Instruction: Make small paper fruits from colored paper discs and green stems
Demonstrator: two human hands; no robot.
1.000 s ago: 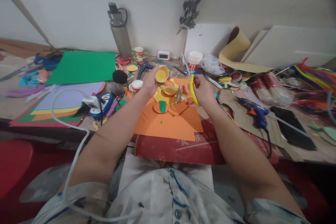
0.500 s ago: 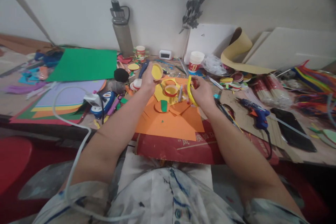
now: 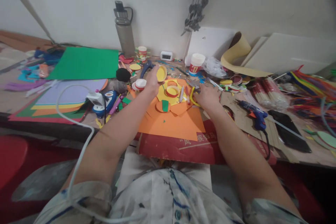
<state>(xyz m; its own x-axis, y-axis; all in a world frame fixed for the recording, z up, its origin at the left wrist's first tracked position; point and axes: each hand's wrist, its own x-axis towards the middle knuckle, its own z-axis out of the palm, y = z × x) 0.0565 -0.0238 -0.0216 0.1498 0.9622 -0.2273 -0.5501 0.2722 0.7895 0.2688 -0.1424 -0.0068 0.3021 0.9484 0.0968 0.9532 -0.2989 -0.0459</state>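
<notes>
My left hand (image 3: 153,81) is closed around a short cut paper cup (image 3: 162,73), its yellow inside tilted to face me. On the right, my right hand (image 3: 208,95) is lowered to the table with its fingers about the yellow-handled scissors (image 3: 193,97); the fingertips are partly hidden. Between the hands a second cut cup piece (image 3: 172,91), red-banded and yellow inside, rests on yellow paper. A marker (image 3: 181,94) lies beside it. Nearer to me are an orange paper disc with a green scrap (image 3: 165,105) on it and an orange sheet (image 3: 170,126).
Stacked paper cups (image 3: 196,63) stand at the back, near a grey bottle (image 3: 124,35) and a small white clock (image 3: 166,56). A blue glue gun (image 3: 258,115) and black phone (image 3: 290,131) lie right. Green paper (image 3: 86,63) and a corded blue device (image 3: 106,103) are left.
My right hand has gone down and slightly right, bringing the scissors from upright to low at the table. My left hand still holds the cut cup, turned a little.
</notes>
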